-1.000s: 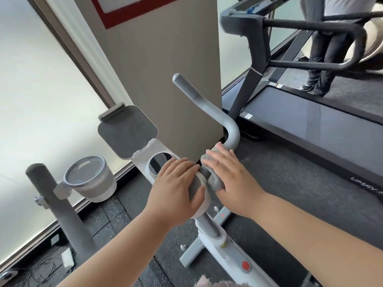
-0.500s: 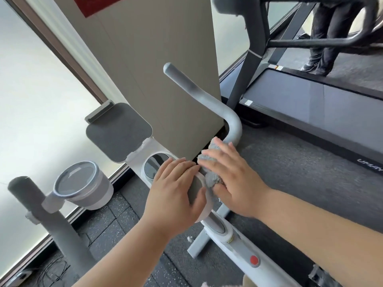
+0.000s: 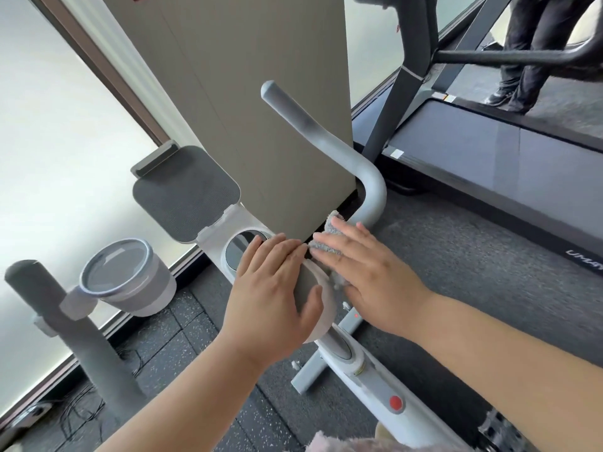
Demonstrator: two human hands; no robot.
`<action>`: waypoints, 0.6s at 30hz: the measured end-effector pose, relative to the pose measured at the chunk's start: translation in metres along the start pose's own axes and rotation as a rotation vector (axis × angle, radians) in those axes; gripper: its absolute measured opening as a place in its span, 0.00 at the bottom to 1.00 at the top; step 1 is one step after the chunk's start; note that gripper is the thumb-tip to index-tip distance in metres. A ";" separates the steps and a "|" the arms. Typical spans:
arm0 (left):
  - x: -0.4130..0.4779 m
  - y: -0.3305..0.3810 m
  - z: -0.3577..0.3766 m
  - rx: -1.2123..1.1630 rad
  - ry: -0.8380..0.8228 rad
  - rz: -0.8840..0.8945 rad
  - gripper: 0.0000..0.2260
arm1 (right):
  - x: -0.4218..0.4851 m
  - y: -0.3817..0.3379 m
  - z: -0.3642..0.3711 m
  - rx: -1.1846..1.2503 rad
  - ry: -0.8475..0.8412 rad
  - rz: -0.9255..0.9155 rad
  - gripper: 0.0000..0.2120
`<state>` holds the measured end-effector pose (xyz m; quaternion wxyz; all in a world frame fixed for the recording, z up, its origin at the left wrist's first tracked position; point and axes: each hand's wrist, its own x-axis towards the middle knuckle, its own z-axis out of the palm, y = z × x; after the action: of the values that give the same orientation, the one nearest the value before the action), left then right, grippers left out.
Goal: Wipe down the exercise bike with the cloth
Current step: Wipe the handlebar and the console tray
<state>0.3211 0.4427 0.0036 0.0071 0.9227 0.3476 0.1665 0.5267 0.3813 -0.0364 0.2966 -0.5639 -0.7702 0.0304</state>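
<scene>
Both hands were on the exercise bike: the left hand lay over the rounded grey hub between the bars, fingers nearly straight and thumb spread on its face, bracing rather than gripping. The right hand pressed the cloth with flat fingers against the foot of the right handlebar — just beside the hub. The wipe looked early or midway — nothing showed which parts were already clean, and the upper bar, tablet holder, cup holder and lower frame probably remained.
</scene>
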 end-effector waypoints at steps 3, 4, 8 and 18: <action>0.000 0.001 -0.001 0.016 -0.018 -0.011 0.26 | 0.010 0.028 -0.017 -0.069 -0.017 0.036 0.27; 0.000 0.002 -0.001 0.017 -0.020 -0.012 0.26 | 0.014 0.031 -0.022 -0.061 -0.001 0.082 0.26; -0.002 0.001 -0.001 0.014 -0.005 -0.035 0.26 | 0.034 -0.004 -0.015 -0.067 0.033 0.171 0.19; -0.002 0.006 -0.005 -0.033 -0.018 -0.106 0.30 | 0.060 0.034 -0.027 -0.203 -0.041 0.112 0.12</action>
<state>0.3216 0.4364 0.0083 0.0342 0.9042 0.3933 0.1631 0.5575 0.4387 -0.0017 0.2202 -0.6323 -0.7425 -0.0199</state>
